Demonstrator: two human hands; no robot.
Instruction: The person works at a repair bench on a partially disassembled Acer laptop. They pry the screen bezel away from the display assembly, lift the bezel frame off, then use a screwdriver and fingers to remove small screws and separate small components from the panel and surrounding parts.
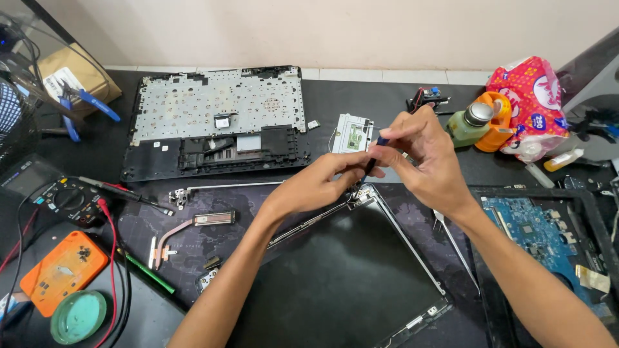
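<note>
Directly below you lies the screen panel (348,277), dark face up, tilted across the mat (193,235). Both your hands meet over its upper corner. Your left hand (319,183) is pinched closed at that corner; what it pinches is too small to tell. Your right hand (422,154) grips a screwdriver (376,153), fingers closed round the shaft, tip pointing down toward the corner and hidden behind your left fingers.

Left of the panel on the mat: a copper heat pipe (184,232), a hinge bar (219,189), a green-handled tool (149,273). Further left sit an orange case (61,270), a round green tin (78,316) and a multimeter (64,196) with red and black leads. To your right a blue circuit board (538,235) rests in a black shell.

Beyond your hands: a touchpad module (352,134), then the keyboard frame (216,119), underside up. Far right stand a green bottle (469,124), an orange tape dispenser (496,122) and a red patterned bag (532,103). Blue-handled pliers (80,103) lie far left.
</note>
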